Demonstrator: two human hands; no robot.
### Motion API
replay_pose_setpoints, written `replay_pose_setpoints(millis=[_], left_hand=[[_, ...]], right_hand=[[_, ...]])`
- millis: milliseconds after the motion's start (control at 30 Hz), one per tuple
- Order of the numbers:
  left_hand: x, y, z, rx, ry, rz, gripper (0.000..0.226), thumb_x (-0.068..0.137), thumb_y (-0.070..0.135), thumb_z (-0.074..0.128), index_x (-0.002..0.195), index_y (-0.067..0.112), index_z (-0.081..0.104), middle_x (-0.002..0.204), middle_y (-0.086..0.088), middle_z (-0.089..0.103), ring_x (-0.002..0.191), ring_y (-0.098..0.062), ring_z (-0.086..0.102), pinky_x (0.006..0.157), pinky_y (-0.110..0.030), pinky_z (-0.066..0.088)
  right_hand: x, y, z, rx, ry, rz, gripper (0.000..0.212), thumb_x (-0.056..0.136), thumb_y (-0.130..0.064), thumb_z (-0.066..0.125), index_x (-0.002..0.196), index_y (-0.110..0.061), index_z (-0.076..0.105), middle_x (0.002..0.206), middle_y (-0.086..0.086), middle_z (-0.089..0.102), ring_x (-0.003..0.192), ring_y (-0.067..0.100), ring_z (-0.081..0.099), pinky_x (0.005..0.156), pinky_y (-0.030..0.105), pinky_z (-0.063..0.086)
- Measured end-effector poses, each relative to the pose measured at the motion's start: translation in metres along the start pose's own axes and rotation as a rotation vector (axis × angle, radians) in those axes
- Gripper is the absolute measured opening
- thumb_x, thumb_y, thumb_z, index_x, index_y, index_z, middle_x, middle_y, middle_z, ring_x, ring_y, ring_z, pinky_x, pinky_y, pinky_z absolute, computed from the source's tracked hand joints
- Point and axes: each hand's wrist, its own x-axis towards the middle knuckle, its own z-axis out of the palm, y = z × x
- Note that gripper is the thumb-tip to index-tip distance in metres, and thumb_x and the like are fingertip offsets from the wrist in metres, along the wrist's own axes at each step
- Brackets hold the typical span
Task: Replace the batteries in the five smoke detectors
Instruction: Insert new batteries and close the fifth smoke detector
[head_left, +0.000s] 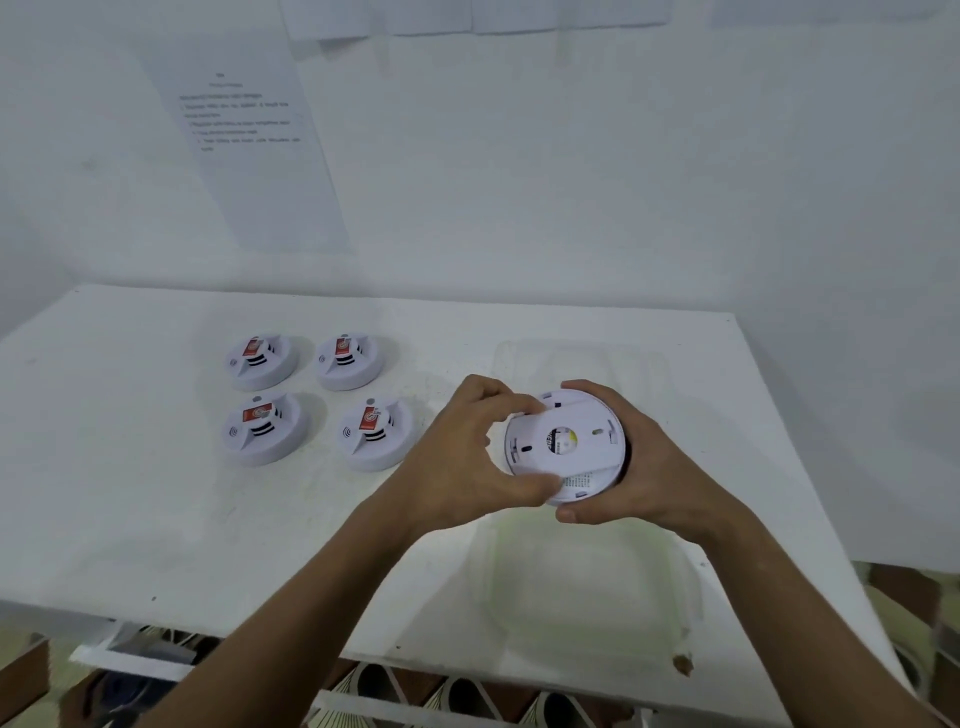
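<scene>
Both hands hold one white smoke detector (569, 452) above the table, its flat back plate turned toward me. My right hand (644, 462) cups its right rim from behind. My left hand (462, 452) pinches its left edge, thumb below and fingers on top. Several more smoke detectors with red labels rest face up in a square on the table's left half: back left (260, 362), back right (349, 361), front left (262, 427), front right (375, 432). No loose batteries are visible.
The white table (156, 519) stands against a white wall with a printed sheet (244, 140) taped on it. Two clear plastic containers sit on the table's right side, one behind the hands (634, 364), one near the front edge (587, 587). Shoes lie under the table.
</scene>
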Motion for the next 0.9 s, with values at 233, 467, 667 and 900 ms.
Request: replay_pose_setpoints(millis=[233,467,667,900], left_hand=[[0.005,0.003,-0.001,-0.022,-0.063,-0.016,0.064,0.065,0.044,0.085,0.122,0.037,0.059,0.116,0.017,0.050,0.105,0.001,0.054,0.078,-0.015,0.051],[0.011,0.001,-0.002,-0.054,-0.127,-0.039,0.062,0.064,0.044,0.086,0.121,0.037,0.062,0.113,0.016,0.055,0.095,-0.006,0.065,0.081,-0.027,0.057],[0.017,-0.002,-0.010,-0.020,-0.265,-0.021,0.073,0.070,0.042,0.083,0.135,0.035,0.052,0.122,0.010,0.053,0.102,-0.014,0.064,0.085,-0.031,0.058],[0.016,-0.004,-0.008,-0.214,-0.368,-0.084,0.072,0.078,0.033,0.078,0.142,0.031,0.046,0.124,0.007,0.067,0.102,-0.008,0.069,0.096,-0.038,0.053]], right_hand=[[-0.003,0.000,-0.003,0.005,0.003,-0.001,0.097,0.054,0.008,0.092,0.135,-0.024,0.050,0.127,-0.009,0.061,0.118,0.011,0.059,0.084,0.024,0.056],[0.001,0.001,-0.005,-0.039,-0.014,-0.018,0.093,0.053,0.002,0.093,0.130,-0.033,0.053,0.126,-0.013,0.060,0.118,0.008,0.059,0.086,0.020,0.054],[0.000,0.001,-0.011,0.000,-0.028,-0.028,0.091,0.053,0.001,0.091,0.131,-0.031,0.055,0.128,-0.010,0.059,0.119,0.012,0.058,0.085,0.026,0.056],[0.000,-0.003,-0.015,-0.004,-0.060,-0.011,0.091,0.054,0.002,0.089,0.133,-0.023,0.054,0.126,-0.002,0.061,0.117,0.020,0.060,0.088,0.038,0.058]])
